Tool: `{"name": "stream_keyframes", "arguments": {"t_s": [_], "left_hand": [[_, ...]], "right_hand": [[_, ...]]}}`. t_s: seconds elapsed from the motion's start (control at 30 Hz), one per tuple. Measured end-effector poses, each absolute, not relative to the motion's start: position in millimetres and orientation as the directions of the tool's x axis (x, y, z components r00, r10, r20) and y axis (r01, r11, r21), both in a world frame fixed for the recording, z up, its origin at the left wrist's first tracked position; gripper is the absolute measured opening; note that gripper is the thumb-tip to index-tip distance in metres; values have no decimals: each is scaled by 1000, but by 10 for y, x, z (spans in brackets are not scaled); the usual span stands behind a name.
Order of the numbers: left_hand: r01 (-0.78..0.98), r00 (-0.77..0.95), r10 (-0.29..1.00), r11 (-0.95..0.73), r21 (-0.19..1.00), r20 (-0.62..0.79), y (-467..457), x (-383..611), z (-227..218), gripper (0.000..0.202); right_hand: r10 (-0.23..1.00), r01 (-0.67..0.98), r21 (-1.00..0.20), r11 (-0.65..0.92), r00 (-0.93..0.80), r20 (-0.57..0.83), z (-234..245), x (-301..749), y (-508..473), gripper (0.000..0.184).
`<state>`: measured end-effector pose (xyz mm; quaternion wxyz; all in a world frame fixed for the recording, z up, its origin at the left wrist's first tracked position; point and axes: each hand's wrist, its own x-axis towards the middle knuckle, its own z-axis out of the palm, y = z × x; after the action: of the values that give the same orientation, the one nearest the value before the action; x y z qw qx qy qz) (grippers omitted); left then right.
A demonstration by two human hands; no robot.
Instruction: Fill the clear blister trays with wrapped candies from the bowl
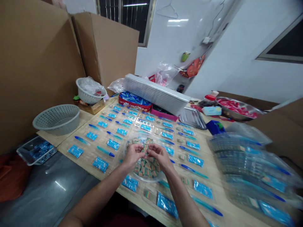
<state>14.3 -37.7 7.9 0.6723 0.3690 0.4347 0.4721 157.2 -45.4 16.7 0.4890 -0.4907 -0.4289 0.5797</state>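
A clear round bowl (151,180) full of small striped erasers (147,167) stands on the table before me, over some of the laid-out trays. Above it, my left hand (134,155) is closed in a pinch on a striped eraser, and my right hand (160,155) pinches at the same spot, fingertips nearly meeting. How many erasers the fingers hold is hard to see. Around the bowl lie rows of clear plastic trays with blue pens (194,171) and shiny blue packets (100,164). Erasers also lie in several trays on the right, such as one eraser (148,194) near me.
Blurred stacks of filled clear trays (227,164) rise at the right. A grey basket (56,121) stands at the left edge. Behind the rows are a red tin (134,106) of blue items, a long stack of pale trays (156,93) and a metal tray (193,117).
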Motion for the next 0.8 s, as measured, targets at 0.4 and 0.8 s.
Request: {"name": "stream_keyframes", "arguments": {"t_s": [0.4,0.8], "left_hand": [[-300,207,945,307,903,-253,-413,109,69,35],[-352,207,928,366,862,-310,-418,90,158,29]], "right_hand": [[997,28,-998,-48,-56,-49,231,1564,-409,29],[992,355,-930,94,-112,57,212,1618,-463,22]]}}
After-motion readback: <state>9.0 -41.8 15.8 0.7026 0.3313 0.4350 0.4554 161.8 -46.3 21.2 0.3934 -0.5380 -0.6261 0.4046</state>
